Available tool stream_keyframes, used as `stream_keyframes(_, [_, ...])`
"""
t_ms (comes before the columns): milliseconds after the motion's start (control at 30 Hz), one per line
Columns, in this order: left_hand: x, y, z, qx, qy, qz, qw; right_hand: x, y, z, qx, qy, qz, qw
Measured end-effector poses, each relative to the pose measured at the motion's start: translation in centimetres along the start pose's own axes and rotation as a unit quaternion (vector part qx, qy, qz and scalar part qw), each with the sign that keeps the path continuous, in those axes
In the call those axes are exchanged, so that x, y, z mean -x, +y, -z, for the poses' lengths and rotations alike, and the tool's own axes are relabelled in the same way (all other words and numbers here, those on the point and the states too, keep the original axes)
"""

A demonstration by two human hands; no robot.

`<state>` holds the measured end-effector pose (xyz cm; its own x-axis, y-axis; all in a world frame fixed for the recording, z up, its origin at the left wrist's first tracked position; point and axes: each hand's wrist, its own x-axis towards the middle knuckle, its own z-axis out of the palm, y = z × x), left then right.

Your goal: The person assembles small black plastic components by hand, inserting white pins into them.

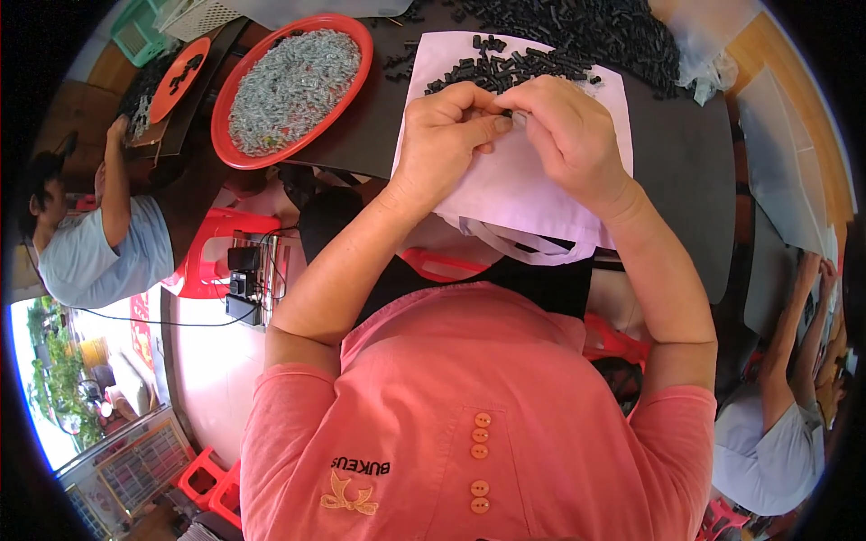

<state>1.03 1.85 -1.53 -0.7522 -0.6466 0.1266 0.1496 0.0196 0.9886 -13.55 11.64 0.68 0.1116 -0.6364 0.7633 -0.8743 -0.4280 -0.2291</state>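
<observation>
My left hand [437, 144] and my right hand [573, 131] meet fingertip to fingertip above a pale pink cloth bag [505, 185]. Between the pinched fingers of the left hand a bit of a small black plastic part [507, 114] shows; most of it is covered. The right thumb and forefinger press together beside it, and whatever they grip is too small and hidden to name. Just beyond the hands, a loose heap of short black tubular plastic parts [532, 65] lies on the bag's far end.
A red round tray [363, 68] full of small clear-grey pieces stands at the left. A larger black parts pile [622, 36] covers the table's far side, near a clear plastic bag [713, 77]. Other people work at left [108, 243] and right [767, 451].
</observation>
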Motion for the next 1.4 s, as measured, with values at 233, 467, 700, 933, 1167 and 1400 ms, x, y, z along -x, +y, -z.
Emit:
stream_keyframes(233, [-0.2,0.1,0.0,0.072,0.037,0.033,0.996,-0.2,0.5,1.1,-0.008,0.013,-0.041,0.999])
stream_keyframes(467, [0.0,-0.5,1.5,0.156,0.091,0.031,0.983,-3.7,-4.9,7.7,-0.257,-0.097,-0.082,0.958])
stream_keyframes(700, [-0.4,-0.5,0.6,0.174,0.073,0.026,0.982,-4.6,-11.0,11.6,-0.529,-0.256,0.094,0.804])
stream_keyframes(933, [-0.1,-0.8,1.0,0.163,0.077,0.022,0.983,-3.8,-13.1,8.6,-0.637,-0.143,0.063,0.755])
stream_keyframes(1167, [-0.4,-0.9,0.6,0.163,0.075,-0.002,0.984,-3.6,-13.3,8.0,-0.643,-0.147,0.072,0.748])
stream_keyframes(1400, [-0.4,-0.7,0.6,0.161,0.076,0.007,0.984,-3.6,-13.1,7.3,-0.69,-0.174,0.065,0.699])
